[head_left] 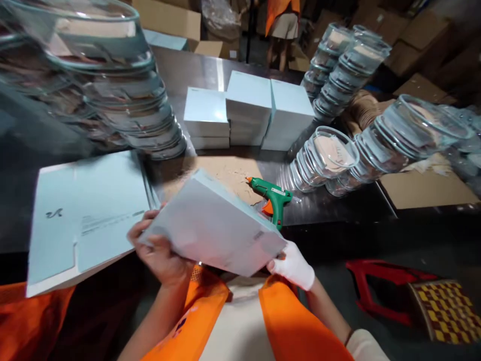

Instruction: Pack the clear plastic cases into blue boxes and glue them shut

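Note:
Tilted in front of my chest is a pale blue cardboard box (218, 225), gripped at both ends. My bare left hand (161, 250) is closed round its left end, fingers on the near face and behind the edge. At the lower right corner, my right hand (292, 263), in a white glove, holds the box with its fingertips; some fingers are hidden behind it. Just beyond the box, a green glue gun (272, 195) with an orange tip and trigger lies on the table. A stack of flat pale blue box blanks (90, 215) lies to my left.
Several finished-looking pale blue boxes (250, 108) stand at the table's back. Tall stacks of glass bowls (131, 95) rise at left, with more bowl stacks (323, 155) at right. A cardboard sheet (225, 173) lies mid-table. A red stool (387, 291) stands at right; a person (282, 30) stands beyond.

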`<control>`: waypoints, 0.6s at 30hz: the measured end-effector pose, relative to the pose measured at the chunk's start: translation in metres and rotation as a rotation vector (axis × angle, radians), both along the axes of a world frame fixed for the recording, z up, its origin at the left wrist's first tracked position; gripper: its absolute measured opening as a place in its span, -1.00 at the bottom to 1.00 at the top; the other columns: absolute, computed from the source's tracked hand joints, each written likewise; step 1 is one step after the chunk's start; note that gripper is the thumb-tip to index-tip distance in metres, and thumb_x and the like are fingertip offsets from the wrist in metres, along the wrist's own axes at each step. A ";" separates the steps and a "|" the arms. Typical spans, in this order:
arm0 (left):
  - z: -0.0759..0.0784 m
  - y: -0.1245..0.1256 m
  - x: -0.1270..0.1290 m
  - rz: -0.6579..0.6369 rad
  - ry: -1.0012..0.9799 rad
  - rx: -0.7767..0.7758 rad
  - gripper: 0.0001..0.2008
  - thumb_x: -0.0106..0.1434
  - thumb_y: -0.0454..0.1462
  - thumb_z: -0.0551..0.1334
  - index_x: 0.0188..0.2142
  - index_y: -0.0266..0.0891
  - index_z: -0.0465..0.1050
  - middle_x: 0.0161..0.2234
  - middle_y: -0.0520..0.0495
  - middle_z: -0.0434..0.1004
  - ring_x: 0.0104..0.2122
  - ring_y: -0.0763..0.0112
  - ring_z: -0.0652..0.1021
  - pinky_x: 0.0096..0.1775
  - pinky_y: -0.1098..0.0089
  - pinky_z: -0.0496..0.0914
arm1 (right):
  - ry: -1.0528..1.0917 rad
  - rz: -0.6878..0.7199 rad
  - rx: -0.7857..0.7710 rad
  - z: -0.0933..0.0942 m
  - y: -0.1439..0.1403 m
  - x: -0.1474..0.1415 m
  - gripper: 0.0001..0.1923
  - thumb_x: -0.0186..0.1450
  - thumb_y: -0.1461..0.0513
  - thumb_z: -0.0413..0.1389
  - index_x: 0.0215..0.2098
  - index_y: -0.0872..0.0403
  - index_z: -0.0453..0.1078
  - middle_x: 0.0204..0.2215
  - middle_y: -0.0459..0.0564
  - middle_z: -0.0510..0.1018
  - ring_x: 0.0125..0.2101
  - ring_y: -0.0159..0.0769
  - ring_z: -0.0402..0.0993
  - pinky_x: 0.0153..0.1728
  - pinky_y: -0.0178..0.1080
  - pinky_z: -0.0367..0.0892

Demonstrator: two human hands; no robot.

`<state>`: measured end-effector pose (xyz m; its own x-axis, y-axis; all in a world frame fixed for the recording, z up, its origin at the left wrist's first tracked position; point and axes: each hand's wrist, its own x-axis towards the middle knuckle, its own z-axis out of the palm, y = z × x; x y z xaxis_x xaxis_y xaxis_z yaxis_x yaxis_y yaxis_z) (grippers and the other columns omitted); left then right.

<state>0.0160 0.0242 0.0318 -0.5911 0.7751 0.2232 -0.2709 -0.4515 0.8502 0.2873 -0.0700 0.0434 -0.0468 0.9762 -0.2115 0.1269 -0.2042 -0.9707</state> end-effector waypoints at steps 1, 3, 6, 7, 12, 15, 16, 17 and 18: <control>-0.001 -0.001 0.000 -0.075 0.058 -0.049 -0.49 0.20 0.22 0.43 -0.20 -0.09 0.46 -0.09 0.00 0.58 -0.01 0.24 0.63 0.16 0.21 0.46 | -0.003 -0.086 0.008 0.007 0.000 0.001 -0.40 0.13 -0.25 0.40 -0.24 0.09 0.63 -0.43 0.00 0.65 -0.49 -0.26 0.52 -0.43 -0.22 0.52; -0.001 -0.005 -0.007 -0.209 0.318 -0.145 -0.49 0.26 0.24 0.36 -0.33 -0.15 0.50 -0.21 -0.07 0.61 -0.03 0.12 0.65 0.15 0.10 0.48 | -0.064 -0.176 0.064 0.028 0.004 0.011 -0.52 0.21 -0.16 0.37 -0.25 0.08 0.65 -0.44 0.00 0.67 -0.51 -0.25 0.53 -0.45 -0.23 0.52; 0.014 -0.009 -0.026 -0.237 0.791 -0.073 -0.59 0.11 0.09 0.55 -0.24 -0.13 0.64 -0.17 -0.14 0.68 0.13 -0.09 0.60 0.32 -0.09 0.32 | -0.297 0.155 0.230 0.065 0.017 0.026 -0.71 0.33 0.00 0.29 -0.17 0.02 0.69 -0.32 0.02 0.74 -0.35 -0.19 0.65 -0.26 -0.21 0.58; 0.023 -0.009 -0.029 -0.271 0.891 -0.012 -0.44 -0.02 0.06 0.62 -0.08 -0.09 0.65 -0.05 -0.16 0.69 0.19 -0.15 0.57 0.37 -0.12 0.25 | -0.407 0.313 0.307 0.075 0.024 0.026 -0.76 0.37 0.06 0.25 -0.18 -0.01 0.70 -0.28 0.01 0.75 -0.28 -0.18 0.67 -0.18 -0.21 0.58; 0.043 -0.009 -0.019 -0.809 1.176 0.082 -0.04 -0.08 0.10 0.62 0.30 -0.04 0.48 0.06 -0.24 0.71 -0.03 -0.16 0.71 0.04 0.06 0.59 | -0.714 0.711 0.627 0.104 0.072 0.012 -0.76 0.41 0.10 0.23 -0.39 -0.06 0.64 -0.43 -0.09 0.71 -0.38 -0.28 0.64 -0.28 -0.32 0.48; 0.022 -0.013 -0.021 -0.800 1.058 -0.115 -0.26 0.03 0.06 0.57 0.18 -0.07 0.57 -0.05 -0.18 0.75 -0.20 -0.04 0.75 -0.24 0.23 0.62 | -0.832 0.395 0.624 0.133 0.123 0.048 -0.63 0.47 -0.06 0.16 -0.06 -0.01 0.66 -0.14 0.03 0.75 -0.15 -0.19 0.69 -0.06 -0.22 0.52; 0.013 -0.015 -0.025 -0.720 0.959 -0.196 -0.30 0.02 0.06 0.57 0.12 -0.11 0.59 -0.08 -0.18 0.75 -0.21 -0.03 0.74 -0.26 0.23 0.62 | -0.964 0.167 0.595 0.144 0.143 0.068 -0.56 0.49 -0.07 0.13 0.04 0.05 0.64 -0.03 0.12 0.73 -0.05 -0.10 0.68 0.03 -0.13 0.50; 0.005 -0.018 -0.030 -0.629 0.842 -0.269 -0.32 0.01 0.08 0.57 0.07 -0.15 0.61 -0.11 -0.18 0.75 -0.21 -0.02 0.74 -0.26 0.24 0.62 | -1.136 -0.024 0.529 0.154 0.164 0.090 -0.47 0.45 -0.09 0.19 0.12 0.14 0.59 0.09 0.26 0.67 0.06 0.04 0.63 0.11 -0.04 0.45; -0.002 -0.021 -0.035 -0.543 0.713 -0.327 -0.32 0.00 0.10 0.56 0.03 -0.18 0.61 -0.16 -0.18 0.75 -0.23 0.00 0.73 -0.26 0.24 0.62 | -1.286 -0.152 0.419 0.161 0.184 0.112 -0.31 0.36 -0.14 0.28 0.19 0.24 0.53 0.17 0.39 0.59 0.16 0.20 0.55 0.19 0.06 0.38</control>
